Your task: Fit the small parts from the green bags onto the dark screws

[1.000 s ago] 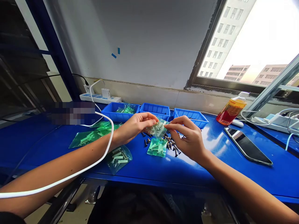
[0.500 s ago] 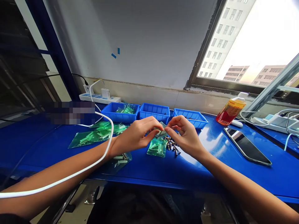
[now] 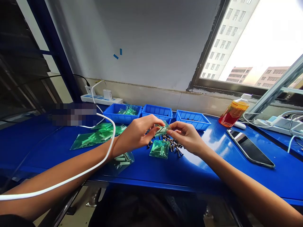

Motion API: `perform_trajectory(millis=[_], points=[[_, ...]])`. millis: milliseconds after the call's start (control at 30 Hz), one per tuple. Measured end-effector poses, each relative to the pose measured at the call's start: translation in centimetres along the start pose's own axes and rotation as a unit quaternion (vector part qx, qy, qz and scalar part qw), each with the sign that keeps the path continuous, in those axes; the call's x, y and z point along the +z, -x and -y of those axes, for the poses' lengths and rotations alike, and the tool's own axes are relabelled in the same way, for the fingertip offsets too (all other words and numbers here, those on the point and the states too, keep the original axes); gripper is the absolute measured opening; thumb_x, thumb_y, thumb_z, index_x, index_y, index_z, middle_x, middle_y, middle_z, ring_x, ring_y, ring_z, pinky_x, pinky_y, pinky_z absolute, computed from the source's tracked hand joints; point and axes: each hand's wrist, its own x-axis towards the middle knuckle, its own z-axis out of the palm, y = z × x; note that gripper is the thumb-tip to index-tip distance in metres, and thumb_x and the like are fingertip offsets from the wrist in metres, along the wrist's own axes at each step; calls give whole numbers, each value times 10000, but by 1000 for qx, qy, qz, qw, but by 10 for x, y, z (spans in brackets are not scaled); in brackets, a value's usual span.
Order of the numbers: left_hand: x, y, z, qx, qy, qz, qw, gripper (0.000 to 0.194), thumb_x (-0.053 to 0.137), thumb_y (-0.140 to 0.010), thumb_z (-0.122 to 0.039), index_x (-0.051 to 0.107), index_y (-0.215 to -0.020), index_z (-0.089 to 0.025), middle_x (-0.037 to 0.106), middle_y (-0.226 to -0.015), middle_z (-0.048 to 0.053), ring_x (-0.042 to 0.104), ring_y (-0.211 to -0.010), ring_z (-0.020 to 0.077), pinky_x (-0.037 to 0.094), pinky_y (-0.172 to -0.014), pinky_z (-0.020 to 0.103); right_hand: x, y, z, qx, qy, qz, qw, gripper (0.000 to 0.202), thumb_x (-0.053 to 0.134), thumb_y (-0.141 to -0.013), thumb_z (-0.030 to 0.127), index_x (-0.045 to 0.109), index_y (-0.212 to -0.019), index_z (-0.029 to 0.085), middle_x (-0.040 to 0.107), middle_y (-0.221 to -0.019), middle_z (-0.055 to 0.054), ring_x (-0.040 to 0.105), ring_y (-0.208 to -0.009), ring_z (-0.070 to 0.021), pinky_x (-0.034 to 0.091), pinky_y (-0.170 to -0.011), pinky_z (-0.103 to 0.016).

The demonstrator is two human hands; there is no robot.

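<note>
Left hand (image 3: 139, 132) and right hand (image 3: 187, 136) together on the held packet (image 3: 162, 129)

Position: the hands meet above the middle of the blue table (image 3: 165, 173), between its near edge and its far edge. The right hand pinches the right corner of the held packet between thumb and fingertips. The left hand is closed on the left side, with the index finger arched over the top; its exact contact points are partly hidden.

Change: half a second earlier, the fingers were bunched over the held packet and hid most of it. The left fingers have since parted somewhat, and more of the film shows. The held packet has not left the hands. This is judged to be a change of grip, with handling still in progress.

Appearance: the film is clear green, glossy and tilted, with pale rod-shaped pieces inside. Whether the mouth is sealed cannot be determined, nor can the pieces be counted.

Surroundings: a flat packet (image 3: 159, 149) of like kind lies on the table, nearer to the near edge than the held one. Dark screws (image 3: 175, 146) lie in a loose heap beside it, partly below the hands. A further packet (image 3: 125, 160) lies by the left forearm, toward the near edge. Three blue trays (image 3: 123, 119) stand in a row along the far edge
</note>
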Motion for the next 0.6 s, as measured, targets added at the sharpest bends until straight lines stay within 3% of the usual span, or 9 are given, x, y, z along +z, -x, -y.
perform_trajectory(millis=[200,400,600], points=[[-1,-1,1,3,-11,-14,1000,138,468,-855,-154,566,-951,-174,629,-860,24,561,-711,109,455,-654,216,-1,0,2,29,-13,-8,999,156,617,-684,314,604,-696,160,553,-568,34,410,-455,-59,310,-432,-207],[0,-1,1,-17,-29,-38,999,133,460,-848,-141,561,-929,-169,634,-871,28,569,-703,109,457,-634,214,-5,-2,-1,28,-125,7,992,222,596,-716,372,649,-757,160,648,-695,-14,570,-663,-116,434,-626,-254],[2,-1,4,16,-54,-51,997,140,461,-845,-105,555,-933,-162,626,-839,13,563,-677,95,453,-614,202,-5,-4,0,66,-114,23,991,217,665,-654,361,646,-747,167,631,-677,1,562,-646,-114,435,-630,-256]])
